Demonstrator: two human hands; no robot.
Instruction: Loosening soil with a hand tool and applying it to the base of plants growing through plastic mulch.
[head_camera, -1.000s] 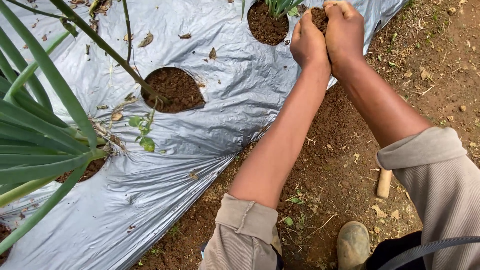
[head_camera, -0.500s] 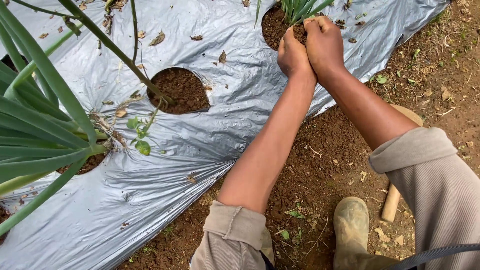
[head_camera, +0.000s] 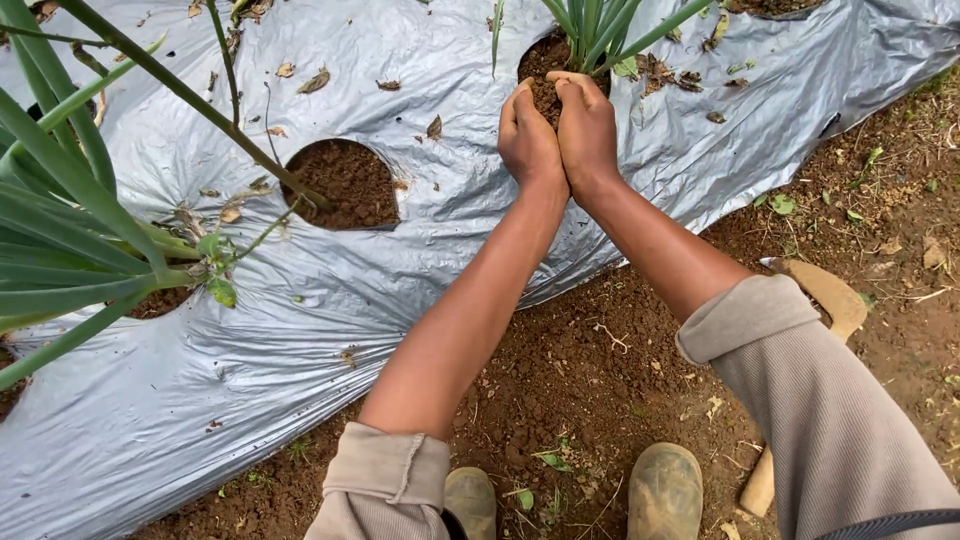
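I am outdoors on a farm plot, at a raised vegetable bed. Silver plastic mulch (head_camera: 400, 300) covers the bed from nine to one o'clock, cut with round planting holes (head_camera: 345, 183) showing dark soil. Long green leafy plants (head_camera: 70, 230) grow through it at nine and at twelve. Bare reddish-brown soil (head_camera: 580, 370) runs along the furrow at five o'clock, under my muddy rubber boots (head_camera: 665, 490).

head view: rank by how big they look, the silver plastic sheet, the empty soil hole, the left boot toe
1. silver plastic sheet, by far the largest.
2. empty soil hole.
3. left boot toe, partly cut off by the frame and nearer the camera, so its rank against the hole is unsure.
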